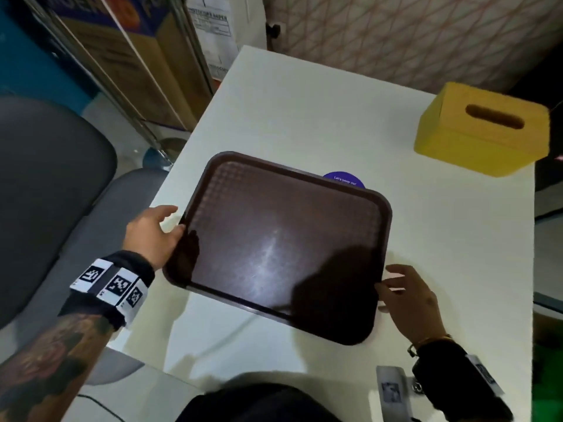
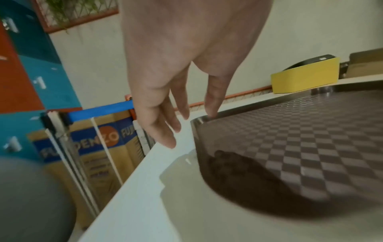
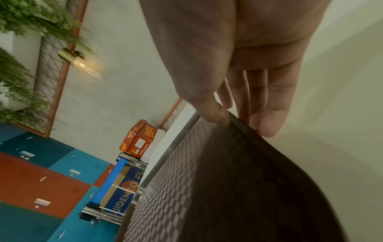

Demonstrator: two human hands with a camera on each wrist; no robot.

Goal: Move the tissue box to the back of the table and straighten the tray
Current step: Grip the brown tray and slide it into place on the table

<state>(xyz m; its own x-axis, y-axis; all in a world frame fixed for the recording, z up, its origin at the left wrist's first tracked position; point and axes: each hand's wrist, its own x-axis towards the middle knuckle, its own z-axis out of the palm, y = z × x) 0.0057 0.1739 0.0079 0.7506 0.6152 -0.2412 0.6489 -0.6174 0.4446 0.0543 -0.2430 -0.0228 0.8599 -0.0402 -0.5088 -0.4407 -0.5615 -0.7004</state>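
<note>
The dark brown tray (image 1: 274, 239) lies skewed on the white table (image 1: 304, 102), its corners turned off the table's edges. My left hand (image 1: 178, 218) is at the tray's left rim with straight fingers; in the left wrist view the thumb tip touches the rim of the tray (image 2: 290, 147) while the fingers of the left hand (image 2: 192, 124) hang beside it. My right hand (image 1: 387, 280) pinches the right rim near the front corner, thumb on top of the tray (image 3: 228, 180) and fingers outside, seen up close as the right hand (image 3: 240, 121). The yellow tissue box (image 1: 481, 129) (image 2: 304, 80) stands at the table's back right.
A round purple sticker (image 1: 344, 179) peeks out from under the tray's far edge. A grey chair (image 1: 45, 193) stands left of the table, with a wire rack of cardboard boxes (image 1: 122, 56) behind it. A padded panel (image 1: 396, 32) runs along the table's far side.
</note>
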